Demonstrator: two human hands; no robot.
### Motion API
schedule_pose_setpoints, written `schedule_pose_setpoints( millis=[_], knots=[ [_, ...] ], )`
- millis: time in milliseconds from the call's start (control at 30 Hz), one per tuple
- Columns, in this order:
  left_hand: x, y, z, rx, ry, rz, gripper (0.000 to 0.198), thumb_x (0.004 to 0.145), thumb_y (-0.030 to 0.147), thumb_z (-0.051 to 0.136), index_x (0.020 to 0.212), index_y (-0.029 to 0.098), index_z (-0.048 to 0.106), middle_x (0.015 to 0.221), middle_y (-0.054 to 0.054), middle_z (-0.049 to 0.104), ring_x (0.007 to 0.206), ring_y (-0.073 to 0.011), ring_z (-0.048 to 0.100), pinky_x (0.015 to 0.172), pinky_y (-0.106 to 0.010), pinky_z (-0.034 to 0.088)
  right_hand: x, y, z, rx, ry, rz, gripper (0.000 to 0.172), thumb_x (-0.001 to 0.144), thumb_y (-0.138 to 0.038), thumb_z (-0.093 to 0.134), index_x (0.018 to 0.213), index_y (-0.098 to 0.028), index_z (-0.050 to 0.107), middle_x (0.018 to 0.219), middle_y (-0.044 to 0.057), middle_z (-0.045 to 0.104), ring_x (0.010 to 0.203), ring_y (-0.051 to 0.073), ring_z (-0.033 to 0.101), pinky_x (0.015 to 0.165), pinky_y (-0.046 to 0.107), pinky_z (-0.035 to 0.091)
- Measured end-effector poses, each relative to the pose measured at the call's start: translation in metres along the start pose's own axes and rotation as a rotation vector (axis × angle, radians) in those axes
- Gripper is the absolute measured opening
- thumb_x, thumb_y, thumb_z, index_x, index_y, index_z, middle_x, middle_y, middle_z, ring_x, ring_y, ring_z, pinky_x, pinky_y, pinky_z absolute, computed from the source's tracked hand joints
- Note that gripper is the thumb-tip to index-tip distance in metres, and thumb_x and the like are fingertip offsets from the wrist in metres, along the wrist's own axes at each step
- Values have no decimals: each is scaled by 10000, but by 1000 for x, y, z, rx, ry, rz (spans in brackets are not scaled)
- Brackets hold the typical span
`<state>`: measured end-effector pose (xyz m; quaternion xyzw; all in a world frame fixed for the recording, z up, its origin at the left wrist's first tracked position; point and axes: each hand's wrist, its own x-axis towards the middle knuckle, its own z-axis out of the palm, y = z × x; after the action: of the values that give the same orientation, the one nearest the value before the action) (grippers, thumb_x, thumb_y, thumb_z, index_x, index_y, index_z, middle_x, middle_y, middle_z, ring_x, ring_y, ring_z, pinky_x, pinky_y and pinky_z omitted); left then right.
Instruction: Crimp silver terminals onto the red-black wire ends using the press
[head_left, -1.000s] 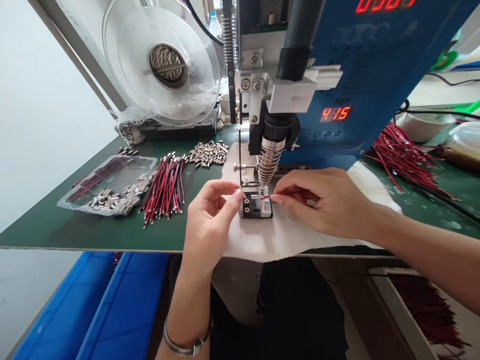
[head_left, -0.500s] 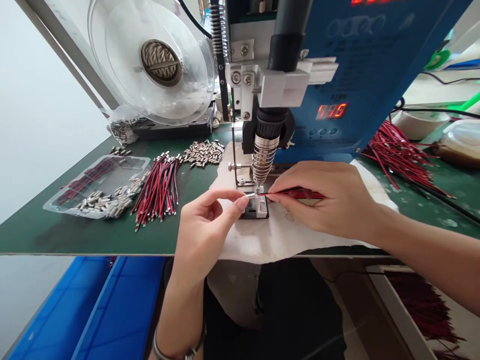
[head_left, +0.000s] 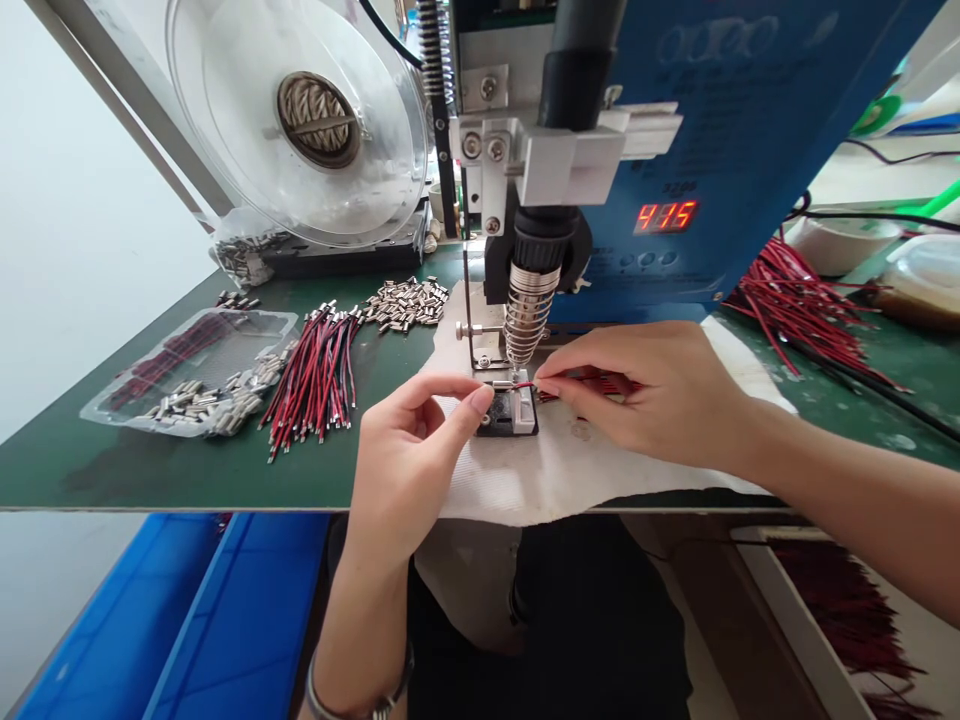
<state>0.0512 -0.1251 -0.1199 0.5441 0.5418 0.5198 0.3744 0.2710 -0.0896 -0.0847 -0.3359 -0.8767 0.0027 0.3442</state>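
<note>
Taking the small black block (head_left: 507, 413) as the clock's centre, the left hand (head_left: 405, 455) comes in at 8 o'clock, thumb and forefinger narrow at one end of a small metal part (head_left: 502, 384) over the block; whether they grip it cannot be told. The right hand (head_left: 660, 395), at 3 o'clock, pinches thin red wires (head_left: 527, 385) between thumb and forefinger. The soldering iron (head_left: 530, 310) points down from 12. A wire bundle (head_left: 315, 375) lies at 9, a metal pile (head_left: 406, 304) at 10.
</note>
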Motion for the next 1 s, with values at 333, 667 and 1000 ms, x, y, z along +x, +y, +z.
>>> schedule_pose_setpoints(
  millis=[333,667,1000],
  knots=[
    [1,0,2,22,6,13,187,856,449,811,855,263,798,657,35,571,582,-85,413,531,-257,291,0,8,1,13,-58,-77,106,971,-189,648,916,-191,739,799,10,766,656,150,669,570,282,472],
    [-1,2,0,41,4,-4,191,857,452,800,857,260,796,685,28,599,590,-90,430,534,-258,303,0,11,0,17,-71,-115,176,1003,-188,597,916,-224,746,852,15,797,734,175,727,632,304,530],
    [0,4,2,103,18,22,171,860,434,792,849,264,791,621,40,518,564,-92,383,525,-257,291,0,10,0,-39,-71,-128,182,992,-186,607,908,-223,764,813,-3,816,641,166,728,574,291,492]
  ],
)
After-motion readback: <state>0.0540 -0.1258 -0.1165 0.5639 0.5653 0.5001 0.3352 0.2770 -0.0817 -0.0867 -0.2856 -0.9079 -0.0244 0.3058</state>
